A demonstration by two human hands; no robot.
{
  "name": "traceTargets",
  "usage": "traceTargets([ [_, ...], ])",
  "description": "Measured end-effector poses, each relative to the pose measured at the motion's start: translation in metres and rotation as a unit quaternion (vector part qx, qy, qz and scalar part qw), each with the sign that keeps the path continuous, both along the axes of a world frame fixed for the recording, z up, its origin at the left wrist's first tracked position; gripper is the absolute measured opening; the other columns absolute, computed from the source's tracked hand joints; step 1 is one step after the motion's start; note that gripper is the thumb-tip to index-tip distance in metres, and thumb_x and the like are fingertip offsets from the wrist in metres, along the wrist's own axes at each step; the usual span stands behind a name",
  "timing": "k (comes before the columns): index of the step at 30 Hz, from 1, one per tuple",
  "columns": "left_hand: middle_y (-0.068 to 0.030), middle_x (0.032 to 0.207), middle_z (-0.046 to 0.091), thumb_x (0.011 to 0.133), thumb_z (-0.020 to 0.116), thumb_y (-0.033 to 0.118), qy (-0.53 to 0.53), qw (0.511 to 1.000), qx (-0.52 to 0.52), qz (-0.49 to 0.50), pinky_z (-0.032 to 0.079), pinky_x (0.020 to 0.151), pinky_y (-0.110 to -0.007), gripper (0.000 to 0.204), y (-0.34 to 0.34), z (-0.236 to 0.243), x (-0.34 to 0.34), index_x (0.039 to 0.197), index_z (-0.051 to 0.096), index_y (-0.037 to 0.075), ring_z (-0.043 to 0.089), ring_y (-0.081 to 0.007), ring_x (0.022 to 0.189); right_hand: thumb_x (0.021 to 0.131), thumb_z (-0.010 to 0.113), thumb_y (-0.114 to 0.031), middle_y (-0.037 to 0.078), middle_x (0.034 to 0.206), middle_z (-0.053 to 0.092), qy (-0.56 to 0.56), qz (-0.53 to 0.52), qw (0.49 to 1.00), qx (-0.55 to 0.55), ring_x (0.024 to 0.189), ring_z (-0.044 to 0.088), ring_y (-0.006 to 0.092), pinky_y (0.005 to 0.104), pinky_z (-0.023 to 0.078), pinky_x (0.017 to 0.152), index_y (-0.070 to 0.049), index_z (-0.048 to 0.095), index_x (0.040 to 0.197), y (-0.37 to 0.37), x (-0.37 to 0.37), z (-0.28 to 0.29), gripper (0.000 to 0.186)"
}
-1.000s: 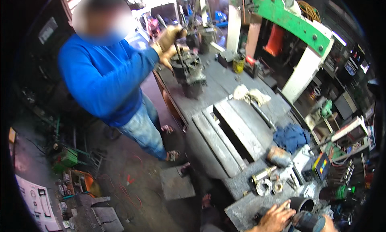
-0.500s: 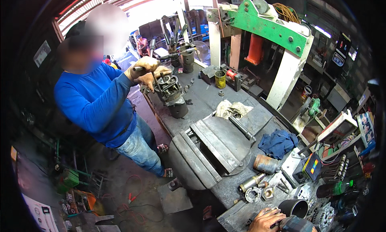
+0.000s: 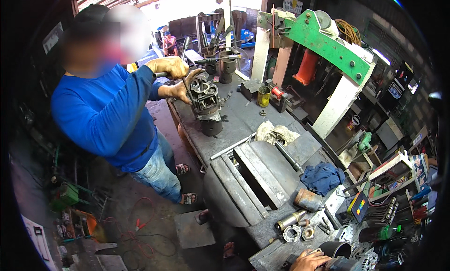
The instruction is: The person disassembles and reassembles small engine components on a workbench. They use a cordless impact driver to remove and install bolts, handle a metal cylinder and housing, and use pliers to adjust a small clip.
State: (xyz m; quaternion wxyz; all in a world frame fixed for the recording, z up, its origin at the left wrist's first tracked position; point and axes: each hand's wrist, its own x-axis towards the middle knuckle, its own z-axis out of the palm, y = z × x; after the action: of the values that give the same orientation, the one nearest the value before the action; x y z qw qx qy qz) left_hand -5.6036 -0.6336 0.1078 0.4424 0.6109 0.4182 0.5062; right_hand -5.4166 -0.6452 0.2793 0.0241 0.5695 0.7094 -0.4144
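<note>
At the bottom right, my left hand [image 3: 308,261] has its fingers curled over something I cannot make out on the bench edge. A dark tool body [image 3: 337,265] lies beside it, cut off by the frame; my right hand is not visible. A hollow black cylinder [image 3: 333,249] sits just beyond my fingers, with a finned metal housing [image 3: 365,259] to its right. A notched metal ring [image 3: 292,234], a brass-coloured fitting [image 3: 290,219], a six-sided metal ring [image 3: 308,233] and a rusty cylinder [image 3: 308,200] lie nearby.
A co-worker in blue [image 3: 105,114] grips a bar [image 3: 161,75] and a metal assembly [image 3: 205,98] across the bench [image 3: 225,130]. Heavy slotted plates [image 3: 257,172], a blue cloth [image 3: 322,177] and a pale rag [image 3: 276,132] lie between us. A green-topped press [image 3: 328,45] stands right.
My view has tilted and shifted. The co-worker's hands have moved about on the bar and assembly. My right hand, seen a second ago beside the dark tool, has left view.
</note>
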Motion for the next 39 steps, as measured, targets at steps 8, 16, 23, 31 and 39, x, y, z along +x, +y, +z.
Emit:
traceTargets([
  [8, -0.016, 0.111, 0.073, 0.077, 0.071, 0.012, 0.032, 0.998, 0.05, 0.004, 0.052, 0.087, -0.049, 0.035, 0.007, -0.003, -0.008, 0.112, 0.075, 0.014, 0.068, -0.0369, 0.106, 0.079, 0.073, -0.007, 0.019, 0.139, 0.064, -0.124, -0.018, 0.991, -0.055, 0.136, 0.054, 0.0366, 0.0413, 0.043, 0.113, -0.006, 0.065, 0.135, 0.015, -0.009, 0.009, 0.056],
  [16, -0.0118, 0.101, 0.072, 0.077, 0.073, 0.015, -0.009, 0.999, 0.02, 0.041, 0.05, 0.083, -0.048, 0.032, 0.006, 0.007, -0.009, 0.109, 0.073, 0.014, 0.069, -0.0357, 0.097, 0.076, 0.068, -0.003, 0.019, 0.131, 0.067, -0.012, -0.114, 0.992, -0.05, 0.126, 0.06, 0.0378, 0.0418, 0.046, 0.109, -0.003, 0.064, 0.133, 0.01, -0.042, 0.019, 0.057],
  [23, -0.0134, 0.108, 0.069, 0.073, 0.07, 0.011, -0.02, 0.987, 0.008, -0.158, 0.05, 0.088, -0.05, 0.032, 0.037, -0.004, -0.011, 0.104, 0.075, 0.013, 0.065, -0.036, 0.106, 0.081, 0.067, -0.01, 0.02, 0.128, 0.068, -0.107, -0.104, 0.984, -0.095, 0.125, 0.06, 0.0373, 0.0421, 0.047, 0.106, -0.003, 0.066, 0.13, 0.012, -0.032, 0.021, 0.05],
  [31, -0.0132, 0.112, 0.073, 0.065, 0.074, 0.013, 0.007, 0.994, -0.019, -0.108, 0.049, 0.089, -0.054, 0.026, 0.035, -0.008, -0.004, 0.091, 0.078, 0.014, 0.068, -0.0377, 0.104, 0.082, 0.068, -0.011, 0.02, 0.132, 0.067, -0.061, -0.002, 0.998, 0.013, 0.129, 0.058, 0.0391, 0.0436, 0.046, 0.108, -0.004, 0.066, 0.132, 0.008, -0.008, 0.006, 0.05],
  [39, -0.0144, 0.102, 0.078, 0.07, 0.077, 0.016, -0.047, 0.947, -0.156, -0.276, 0.056, 0.083, -0.042, 0.036, 0.051, -0.015, -0.015, 0.105, 0.08, 0.012, 0.073, -0.0291, 0.093, 0.081, 0.07, -0.01, 0.019, 0.129, 0.069, -0.066, -0.116, 0.99, -0.054, 0.124, 0.062, 0.0352, 0.0412, 0.05, 0.103, -0.003, 0.066, 0.132, 0.006, -0.011, 0.01, 0.051],
])
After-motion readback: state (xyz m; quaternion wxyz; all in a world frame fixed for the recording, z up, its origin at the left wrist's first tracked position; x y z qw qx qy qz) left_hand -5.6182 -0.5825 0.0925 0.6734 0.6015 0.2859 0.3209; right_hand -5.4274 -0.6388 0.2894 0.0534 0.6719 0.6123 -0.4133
